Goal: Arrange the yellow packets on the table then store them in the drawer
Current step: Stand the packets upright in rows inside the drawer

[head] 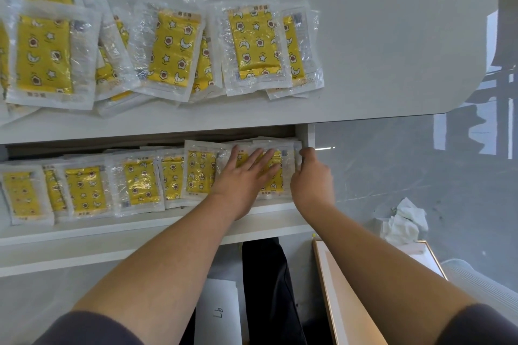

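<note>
Left hand (244, 176) flat, fingers apart, on rightmost packet (277, 186); right hand (311, 179), fingers around its edge, against drawer wall (305, 134).

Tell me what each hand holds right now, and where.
The right hand grips the rightmost packet in the drawer by its right edge; the left hand only presses flat on top.

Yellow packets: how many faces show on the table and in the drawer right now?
Table packets: at least 8, overlapping.
Drawer packets: at least 7; the left hand lies flat on one.
Total: at least 15.
</note>
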Demonstrator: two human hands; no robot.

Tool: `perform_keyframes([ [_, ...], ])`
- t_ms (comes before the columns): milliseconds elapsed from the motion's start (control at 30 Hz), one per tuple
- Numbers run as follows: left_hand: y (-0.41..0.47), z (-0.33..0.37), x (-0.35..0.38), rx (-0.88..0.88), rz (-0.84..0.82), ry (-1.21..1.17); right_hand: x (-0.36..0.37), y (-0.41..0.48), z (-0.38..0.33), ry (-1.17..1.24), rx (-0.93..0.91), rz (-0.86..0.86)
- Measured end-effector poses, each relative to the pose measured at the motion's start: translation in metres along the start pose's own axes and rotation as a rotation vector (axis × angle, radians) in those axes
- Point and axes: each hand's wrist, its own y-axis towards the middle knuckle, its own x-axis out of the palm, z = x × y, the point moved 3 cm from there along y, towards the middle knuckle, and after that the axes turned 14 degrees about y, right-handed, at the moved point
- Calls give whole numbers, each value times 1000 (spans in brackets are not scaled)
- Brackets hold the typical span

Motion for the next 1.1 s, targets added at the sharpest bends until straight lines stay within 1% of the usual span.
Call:
perform_keyframes([
  [133,-2,-1,3,8,20,27,-3,3,-3,-67,-31,49],
  [200,-3,-3,5,21,27,45,-8,4,-5,-40,-35,75],
  [300,-3,-4,7,35,-12,87,-21,1,-7,45,-60,108],
  [400,-2,-1,8,31,-48,75,-38,-5,-3,79,-126,134],
  [567,-5,2,9,36,-48,86,-53,-16,1,89,-220,122],
  [833,13,14,-1,79,-40,56,-49,-15,2,103,-249,118],
  [867,12,12,-3,79,-29,50,-47,-14,3,97,-247,115],
  [933,5,1,-2,36,55,1,-42,-14,4,102,-247,99],
  [1033,-15,-26,-1,-102,243,-114,-32,-15,0,148,-255,33],
  [1100,-26,-42,1,-169,308,-222,-22,-17,-6,209,-264,-31],
])
